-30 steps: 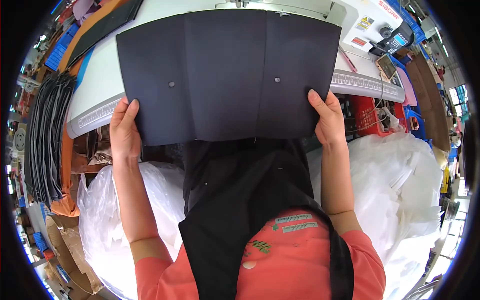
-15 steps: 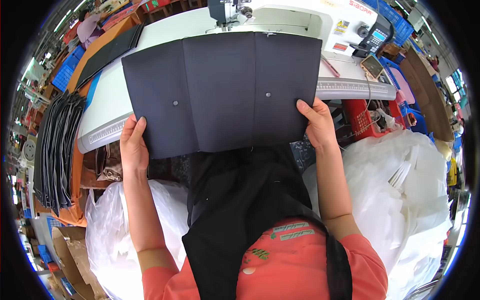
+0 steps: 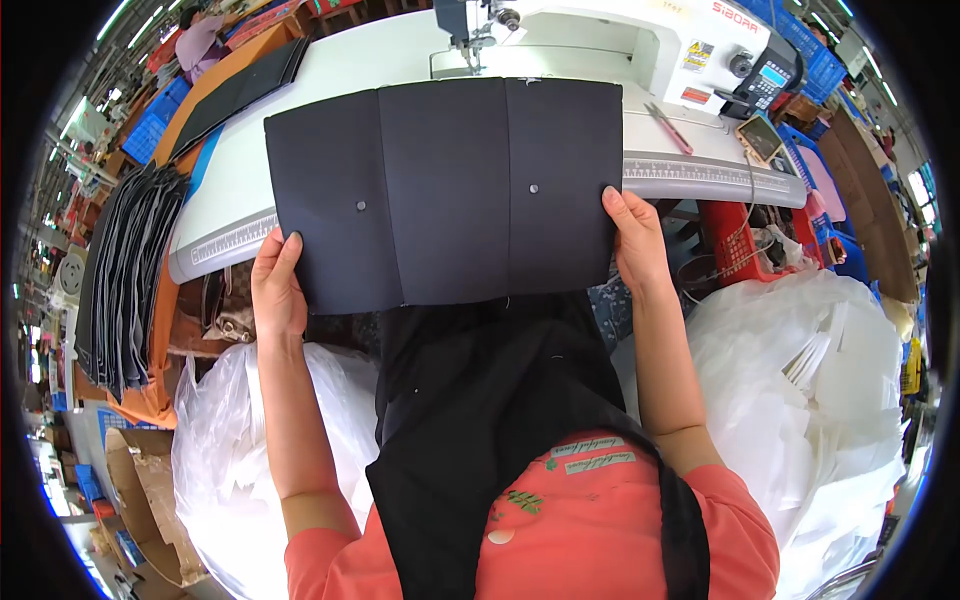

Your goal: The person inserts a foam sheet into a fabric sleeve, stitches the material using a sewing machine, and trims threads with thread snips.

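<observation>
A dark fabric panel (image 3: pixel 447 190) with two vertical fold lines and two small round metal snaps is held up in front of me. My left hand (image 3: pixel 279 285) pinches its lower left edge, thumb on the near face. On the opposite side my right hand (image 3: pixel 636 240) grips the right edge, thumb also in front. The panel's top edge overlaps the white sewing table (image 3: pixel 350 55), just short of the sewing machine (image 3: pixel 640 45). Fingers behind the panel are hidden.
Left of the table hangs a thick stack of dark panels (image 3: pixel 130 275). More dark pieces (image 3: pixel 240 95) lie at the back left. Pink-handled scissors (image 3: pixel 670 130) and a phone (image 3: pixel 759 138) rest on the right. Plastic bags (image 3: pixel 800 400) of white material flank my lap.
The panel looks slightly smaller and flatter, its right edge shifted left and its top a little lower in view. The background has shifted slightly right and down. Both hands keep their hold.
</observation>
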Action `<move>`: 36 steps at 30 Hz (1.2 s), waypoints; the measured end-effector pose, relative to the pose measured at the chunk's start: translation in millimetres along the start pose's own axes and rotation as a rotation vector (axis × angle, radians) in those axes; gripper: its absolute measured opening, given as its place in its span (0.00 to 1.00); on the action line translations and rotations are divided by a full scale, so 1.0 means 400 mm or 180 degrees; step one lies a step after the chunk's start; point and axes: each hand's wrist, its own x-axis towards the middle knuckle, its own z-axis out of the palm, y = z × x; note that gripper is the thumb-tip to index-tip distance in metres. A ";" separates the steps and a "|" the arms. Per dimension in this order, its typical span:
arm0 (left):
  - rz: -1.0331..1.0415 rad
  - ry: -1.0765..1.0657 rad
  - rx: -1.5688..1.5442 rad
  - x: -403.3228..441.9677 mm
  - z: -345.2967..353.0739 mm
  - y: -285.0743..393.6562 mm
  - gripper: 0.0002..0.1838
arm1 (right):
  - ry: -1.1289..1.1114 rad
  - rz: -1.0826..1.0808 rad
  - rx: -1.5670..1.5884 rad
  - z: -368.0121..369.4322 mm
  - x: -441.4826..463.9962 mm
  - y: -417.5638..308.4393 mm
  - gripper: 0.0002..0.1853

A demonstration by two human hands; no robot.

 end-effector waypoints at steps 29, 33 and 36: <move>-0.2199 -0.1057 -0.0819 -0.260 0.277 -0.242 0.16 | 0.0706 -0.0016 -0.0475 0.040 -0.045 0.107 0.17; -0.2117 -0.0516 -0.0489 -0.259 0.289 -0.236 0.17 | 0.0734 -0.0091 -0.0654 0.035 -0.047 0.113 0.17; -0.2014 -0.0420 -0.0423 -0.265 0.303 -0.211 0.16 | 0.0745 -0.0125 -0.0678 0.044 -0.044 0.115 0.19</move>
